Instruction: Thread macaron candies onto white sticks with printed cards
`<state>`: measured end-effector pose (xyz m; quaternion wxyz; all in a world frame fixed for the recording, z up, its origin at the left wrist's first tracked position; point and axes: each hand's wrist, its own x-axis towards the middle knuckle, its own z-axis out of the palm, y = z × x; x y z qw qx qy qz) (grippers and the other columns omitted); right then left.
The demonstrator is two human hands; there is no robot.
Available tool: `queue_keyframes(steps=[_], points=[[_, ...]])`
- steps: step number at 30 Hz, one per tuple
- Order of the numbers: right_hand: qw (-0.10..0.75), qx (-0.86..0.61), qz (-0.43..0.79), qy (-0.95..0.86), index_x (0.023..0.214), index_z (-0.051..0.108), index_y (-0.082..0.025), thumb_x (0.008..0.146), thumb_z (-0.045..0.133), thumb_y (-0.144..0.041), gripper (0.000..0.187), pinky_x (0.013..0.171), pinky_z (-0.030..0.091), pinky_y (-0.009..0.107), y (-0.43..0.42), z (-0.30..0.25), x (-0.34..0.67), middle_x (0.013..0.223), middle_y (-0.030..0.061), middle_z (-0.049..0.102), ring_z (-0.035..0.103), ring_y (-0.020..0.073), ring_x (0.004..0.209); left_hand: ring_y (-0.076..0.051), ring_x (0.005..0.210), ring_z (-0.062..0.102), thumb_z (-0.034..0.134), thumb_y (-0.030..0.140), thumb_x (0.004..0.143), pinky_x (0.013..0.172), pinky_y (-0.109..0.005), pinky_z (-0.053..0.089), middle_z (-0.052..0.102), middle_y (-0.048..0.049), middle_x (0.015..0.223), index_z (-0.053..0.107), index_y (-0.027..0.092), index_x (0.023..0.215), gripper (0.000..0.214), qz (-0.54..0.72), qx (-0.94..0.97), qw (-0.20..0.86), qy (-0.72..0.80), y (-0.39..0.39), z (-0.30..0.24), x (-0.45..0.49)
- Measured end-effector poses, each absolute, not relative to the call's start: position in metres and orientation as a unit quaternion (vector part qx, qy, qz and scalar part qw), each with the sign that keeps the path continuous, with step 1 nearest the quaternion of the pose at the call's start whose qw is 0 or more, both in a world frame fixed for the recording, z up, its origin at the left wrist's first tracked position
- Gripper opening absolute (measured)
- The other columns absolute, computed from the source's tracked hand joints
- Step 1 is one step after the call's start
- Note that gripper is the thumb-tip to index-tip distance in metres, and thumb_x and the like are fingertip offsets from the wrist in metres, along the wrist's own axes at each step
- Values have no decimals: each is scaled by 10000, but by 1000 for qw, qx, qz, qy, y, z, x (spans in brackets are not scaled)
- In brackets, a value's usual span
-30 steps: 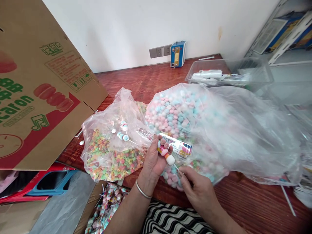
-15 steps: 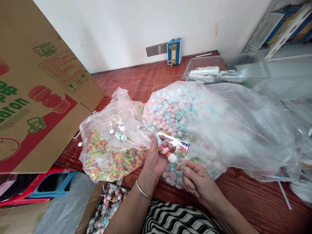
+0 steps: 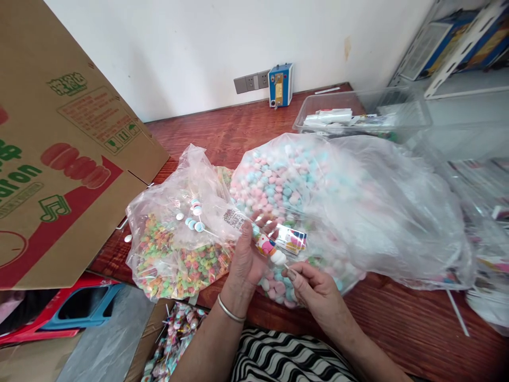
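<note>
A candy skewer (image 3: 278,258) of soft sweets on a white stick lies across my left palm, a colourful printed clear wrapper around its upper part. My left hand (image 3: 251,260) supports it loosely between thumb and fingers, the fingers partly spread. My right hand (image 3: 314,289) pinches the lower end of the stick between thumb and forefinger. Just behind the fingers lies another printed wrapper (image 3: 294,240). Two unwrapped candy skewers, one with blue-and-white sweets (image 3: 194,225), rest on a clear bag of ring-shaped gummies (image 3: 199,265) to the left.
A big clear bag of pastel marshmallows (image 3: 274,175) spreads behind my hands. At left stands a tall cardboard box (image 3: 87,159). Below the table edge, an open carton holds many wrapped skewers (image 3: 178,334). A clear plastic bin (image 3: 302,124) and a blue device (image 3: 280,86) stand at the back.
My left fingers have loosened and spread a little around the skewer, and the printed wrapper around it shows more. The right hand still pinches the stick. The whole view has shifted slightly.
</note>
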<state>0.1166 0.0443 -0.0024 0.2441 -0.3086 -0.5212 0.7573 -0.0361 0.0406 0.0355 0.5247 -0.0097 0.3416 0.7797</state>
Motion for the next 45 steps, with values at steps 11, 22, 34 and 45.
queue_keyframes(steps=[11, 22, 34, 45], points=[[317, -299, 558, -706, 826, 627, -196, 961, 477, -352, 255, 522, 431, 264, 44, 0, 117, 583, 23, 627, 541, 147, 507, -46, 541, 466, 581, 351, 917, 614, -212, 508, 450, 58, 648, 636, 128, 989, 241, 809, -22, 494, 318, 43, 41, -35], [320, -365, 574, -659, 757, 606, -199, 863, 587, -450, 272, 522, 415, 252, 42, 7, 104, 636, 42, 629, 556, 160, 579, -47, 493, 439, 614, 365, 893, 590, -202, 486, 421, 67, 598, 605, 144, 878, 221, 793, -34, 513, 326, 44, 37, -16], [197, -275, 839, -426, 792, 545, -194, 922, 524, -463, 299, 376, 236, 190, 41, 7, 110, 490, -76, 468, 309, 55, 345, -53, 532, 484, 630, 323, 888, 654, -219, 503, 470, 57, 629, 618, 146, 908, 179, 788, -13, 532, 309, 41, 40, -21], [357, -285, 226, -860, 700, 578, -194, 952, 455, -174, 281, 588, 376, 283, 48, -1, 105, 551, 11, 583, 527, 139, 523, -74, 510, 512, 708, 278, 810, 563, -205, 460, 508, 53, 585, 568, 155, 780, 189, 760, -60, 515, 391, 48, 40, 1]])
